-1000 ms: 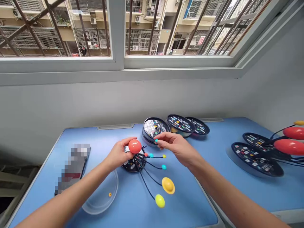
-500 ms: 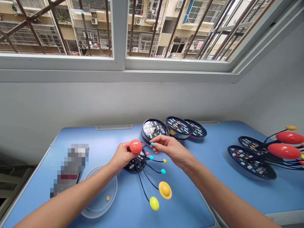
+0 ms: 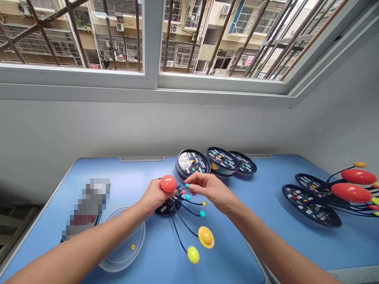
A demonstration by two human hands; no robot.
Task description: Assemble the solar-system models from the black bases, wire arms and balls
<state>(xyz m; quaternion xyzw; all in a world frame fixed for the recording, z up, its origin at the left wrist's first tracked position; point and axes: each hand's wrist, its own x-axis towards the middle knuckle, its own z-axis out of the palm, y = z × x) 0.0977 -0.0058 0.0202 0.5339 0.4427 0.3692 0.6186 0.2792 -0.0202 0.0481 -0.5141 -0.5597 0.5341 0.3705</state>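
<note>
A small solar-system model sits on the blue table point(image 3: 225, 252): a black round base point(image 3: 166, 206), a red-orange ball point(image 3: 168, 183) on top, and thin black arms ending in coloured balls, among them a ringed yellow one point(image 3: 206, 236) and a yellow-green one point(image 3: 193, 255). My left hand point(image 3: 154, 195) is wrapped round the model just under the red ball. My right hand point(image 3: 207, 188) pinches a small teal ball point(image 3: 186, 185) between thumb and fingers, right beside the red ball.
Three round black tins point(image 3: 192, 163) stand at the back of the table. A clear plastic lid point(image 3: 124, 244) with a tiny orange bead point(image 3: 133, 247) lies at the left, beside a blurred dark object point(image 3: 85, 209). Finished models with red balls point(image 3: 351, 192) stand at the right.
My right hand has carried the teal ball leftwards, closer to the red ball. My left hand has kept its hold on the model.
</note>
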